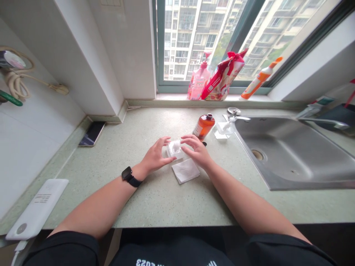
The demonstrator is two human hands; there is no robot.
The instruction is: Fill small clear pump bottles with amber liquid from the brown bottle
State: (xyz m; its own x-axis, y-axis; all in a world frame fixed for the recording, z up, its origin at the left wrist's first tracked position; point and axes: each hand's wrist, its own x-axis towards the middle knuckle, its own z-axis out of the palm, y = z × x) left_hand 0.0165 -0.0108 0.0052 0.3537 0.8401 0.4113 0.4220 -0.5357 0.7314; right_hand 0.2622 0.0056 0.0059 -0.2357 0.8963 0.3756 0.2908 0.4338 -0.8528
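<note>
A small clear, boxy container (175,154) with a white piece on top stands on the counter between my two hands. Around its left side curves my left hand (157,154), thumb in front and fingers spread; whether the thumb touches it I cannot tell. My right hand (197,150) hovers at its right side with fingers apart. Just in front lies a folded white tissue (185,171). Behind my right hand is an uncapped amber bottle (204,126) with a white label, and a small black cap (204,144) is close to it.
A clear container with a white pump head (225,128) stands by the steel sink (294,147) on the right. A phone (92,133) and a white power bank (39,207) lie left. A pink pump bottle (198,82), red bag (222,79) and orange bottle (256,82) line the windowsill.
</note>
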